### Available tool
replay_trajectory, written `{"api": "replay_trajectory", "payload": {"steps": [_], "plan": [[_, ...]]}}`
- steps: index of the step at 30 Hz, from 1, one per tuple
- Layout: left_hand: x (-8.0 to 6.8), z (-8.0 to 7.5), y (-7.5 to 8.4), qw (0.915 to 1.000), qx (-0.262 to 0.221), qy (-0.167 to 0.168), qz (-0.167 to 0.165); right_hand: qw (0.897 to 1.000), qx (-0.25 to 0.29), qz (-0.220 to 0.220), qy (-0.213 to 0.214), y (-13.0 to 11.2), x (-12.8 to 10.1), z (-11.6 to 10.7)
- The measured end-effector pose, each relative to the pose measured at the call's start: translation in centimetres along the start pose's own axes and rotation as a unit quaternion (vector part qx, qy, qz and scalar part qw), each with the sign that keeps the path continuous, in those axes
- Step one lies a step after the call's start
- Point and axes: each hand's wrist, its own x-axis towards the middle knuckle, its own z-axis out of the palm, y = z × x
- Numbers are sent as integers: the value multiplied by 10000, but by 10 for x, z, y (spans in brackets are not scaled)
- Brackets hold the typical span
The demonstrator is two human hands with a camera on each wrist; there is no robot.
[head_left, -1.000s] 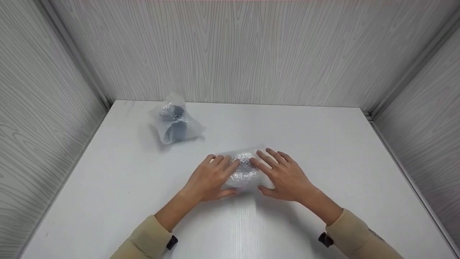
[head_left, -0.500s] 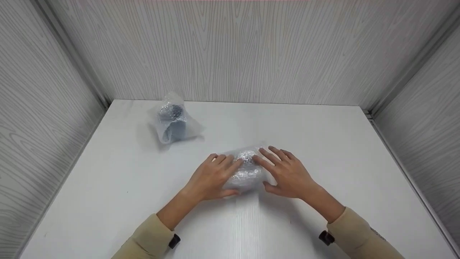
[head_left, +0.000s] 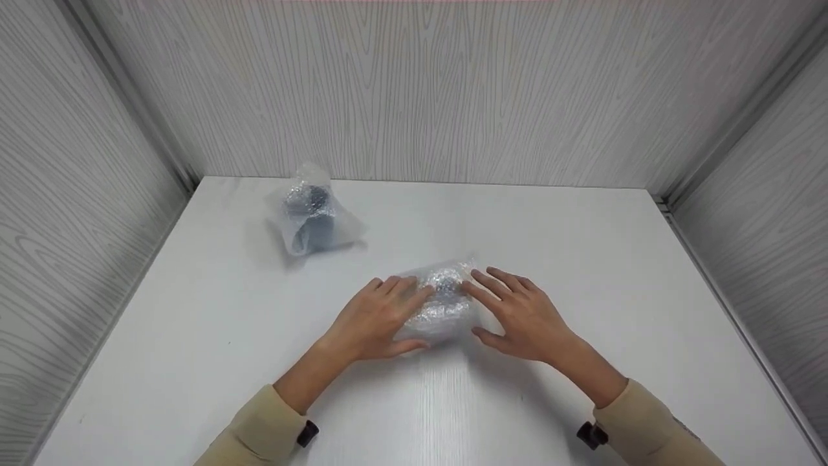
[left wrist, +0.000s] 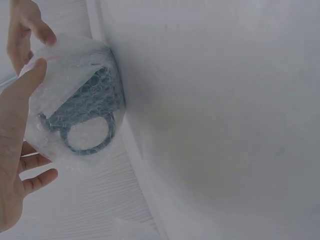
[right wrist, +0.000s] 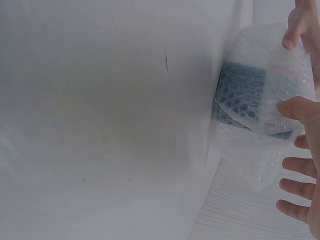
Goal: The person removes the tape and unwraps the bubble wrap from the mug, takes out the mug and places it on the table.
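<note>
A mug in a clear bubble wrap bag (head_left: 440, 314) lies on the table between the two hands. In the left wrist view the wrapped mug (left wrist: 87, 107) shows dark blue through the bubbles, its ring-shaped handle facing that camera. My left hand (head_left: 375, 320) holds the bag's left end, fingers bent over it and thumb along the near side. My right hand (head_left: 522, 317) touches the right end, fingers spread and fairly straight. In the right wrist view its thumb (right wrist: 292, 107) lies against the bag. A pinkish strip (right wrist: 290, 72) runs along the wrap.
A second bubble-wrapped dark blue object (head_left: 317, 220) stands at the back left of the white table (head_left: 550, 239). Wood-grain panels (head_left: 414, 90) enclose the table at the back and both sides.
The wrapped mug has shifted and turned slightly. My right hand has moved a little to the right, its thumb farther from the left one. The second wrapped object stays put.
</note>
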Motion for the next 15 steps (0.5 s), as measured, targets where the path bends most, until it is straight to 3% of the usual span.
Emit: {"api": "replay_trajectory", "payload": {"steps": [6, 15], "plan": [[-5, -5, -2, 9993, -354, 88, -38, 9990, 132, -13, 418, -4, -4, 0], [-16, -7, 1, 9994, -236, 253, -68, 9954, 94, -166, 939, -12, -10, 3]]}}
